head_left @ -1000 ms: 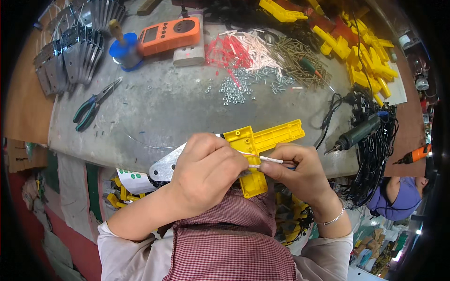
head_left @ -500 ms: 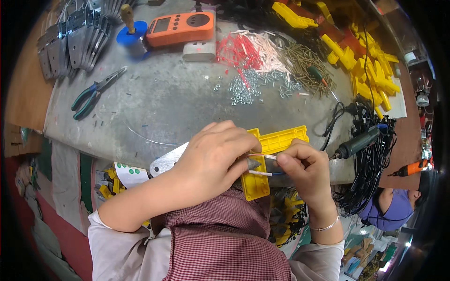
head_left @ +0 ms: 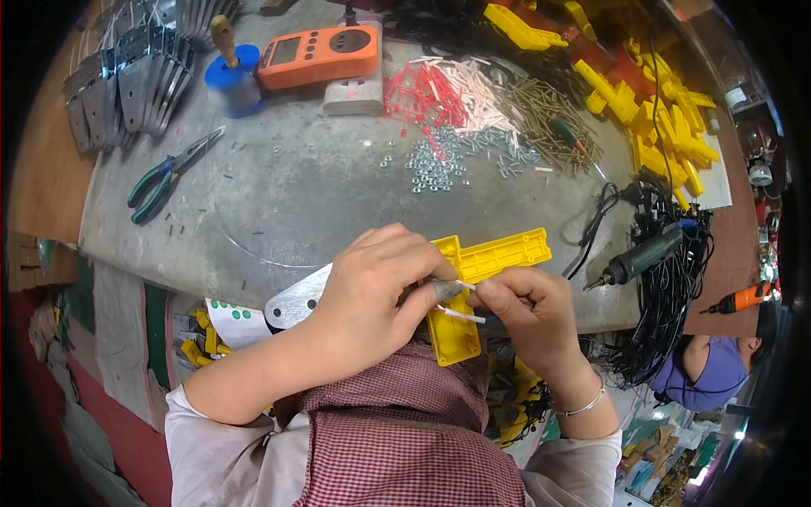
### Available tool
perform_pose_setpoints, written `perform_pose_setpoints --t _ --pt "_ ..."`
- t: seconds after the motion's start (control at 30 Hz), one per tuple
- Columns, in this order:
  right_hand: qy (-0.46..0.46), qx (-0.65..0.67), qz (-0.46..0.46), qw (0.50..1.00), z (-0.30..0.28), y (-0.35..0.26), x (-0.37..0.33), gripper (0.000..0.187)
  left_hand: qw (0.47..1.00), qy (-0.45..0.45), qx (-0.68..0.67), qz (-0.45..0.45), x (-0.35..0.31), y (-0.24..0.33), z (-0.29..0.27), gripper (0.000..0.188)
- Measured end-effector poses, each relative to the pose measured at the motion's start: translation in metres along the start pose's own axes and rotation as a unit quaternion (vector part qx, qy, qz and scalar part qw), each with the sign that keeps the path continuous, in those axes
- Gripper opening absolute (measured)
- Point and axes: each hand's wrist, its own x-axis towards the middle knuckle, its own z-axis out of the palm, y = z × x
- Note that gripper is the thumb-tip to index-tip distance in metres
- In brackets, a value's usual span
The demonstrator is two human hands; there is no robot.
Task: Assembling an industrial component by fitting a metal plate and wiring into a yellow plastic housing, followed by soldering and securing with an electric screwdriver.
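Observation:
Over the table's near edge, my left hand (head_left: 372, 291) pinches a thin wire end between its forefinger and its grey-covered thumb. My right hand (head_left: 530, 317) closes thumb and forefinger on a short white sleeve (head_left: 467, 286), right beside the left fingertips. A second white sleeve (head_left: 460, 315) sticks out just below, with a blue wire at its end. Behind the fingers is a yellow plastic T-shaped housing (head_left: 457, 340), its ribbed arm (head_left: 507, 253) pointing right. A silver metal plate (head_left: 294, 297) with dark holes shows left of my left hand, which partly hides it.
Pliers (head_left: 165, 182) lie at left near metal plates (head_left: 144, 84), a blue spool (head_left: 234, 84) and an orange multimeter (head_left: 317, 57). Further right are nuts (head_left: 432, 166), white sleeves (head_left: 473, 93), screws (head_left: 549, 118) and yellow housings (head_left: 667, 127). An electric screwdriver (head_left: 634, 264) rests on black cables (head_left: 650, 329).
My right hand has moved left, bringing the white sleeve up against my left fingertips. The lower white sleeve has tilted slightly. My left hand keeps its pinch.

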Motion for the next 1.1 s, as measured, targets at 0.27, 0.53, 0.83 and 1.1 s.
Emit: perform_pose_setpoints --t 0.27,0.53,0.83,1.1 --pt "0.006 0.027 0.055 0.998 -0.006 -0.012 0.002 0.012 1.0 0.0 -0.002 -0.019 -0.004 0.005 0.0 0.022" --pt "-0.186 -0.121 -0.028 0.975 -0.024 -0.008 0.016 0.018 0.967 -0.251 -0.039 -0.004 0.034 -0.006 -0.028 0.016" --pt "-0.231 -0.102 -0.086 0.964 -0.023 0.003 0.014 0.016 0.934 -0.336 0.054 0.105 0.068 0.011 -0.024 0.018" --pt "-0.116 0.01 -0.139 0.983 -0.056 -0.001 0.021 0.021 0.917 -0.191 0.277 0.215 0.025 0.02 -0.004 0.018"
